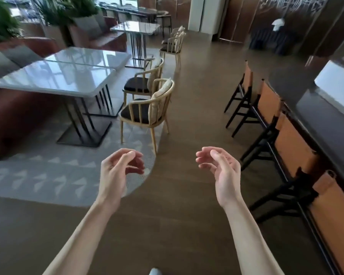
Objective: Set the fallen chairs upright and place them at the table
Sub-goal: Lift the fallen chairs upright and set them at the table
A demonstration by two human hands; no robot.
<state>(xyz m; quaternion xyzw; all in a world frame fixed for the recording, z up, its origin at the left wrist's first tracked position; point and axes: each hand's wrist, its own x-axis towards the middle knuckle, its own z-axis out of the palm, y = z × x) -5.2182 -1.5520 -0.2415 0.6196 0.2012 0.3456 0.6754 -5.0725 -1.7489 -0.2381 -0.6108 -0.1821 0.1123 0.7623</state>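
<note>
From the head camera, both bare forearms reach forward over a brown wood floor (179, 120). The left hand (118, 169) and the right hand (220, 169) hover apart at the same height, fingers loosely curled and holding nothing, palms turned toward each other.

Ahead and to the left, a white marble table (54, 76) stands on dark metal legs with a flat base plate, set on a grey patterned rug (48, 175) whose curved edge runs just beyond the left hand's fingertips. Two wooden armchairs stand upright at the table's right side: the nearer armchair (147, 114) sits at the rug's edge with its rear legs near the bare floor, and the farther armchair (145, 82) stands just behind it. A red-brown sofa (14, 120) lines the table's far-left side.

Farther back, a second marble table (135, 27) has more wooden chairs (173, 44) upright beside it.

Along the right, a row of black-framed stools with orange backs (270, 102) is tucked against a dark counter (316, 116). Between the armchairs and the stools, an open lane of floor runs straight ahead.
</note>
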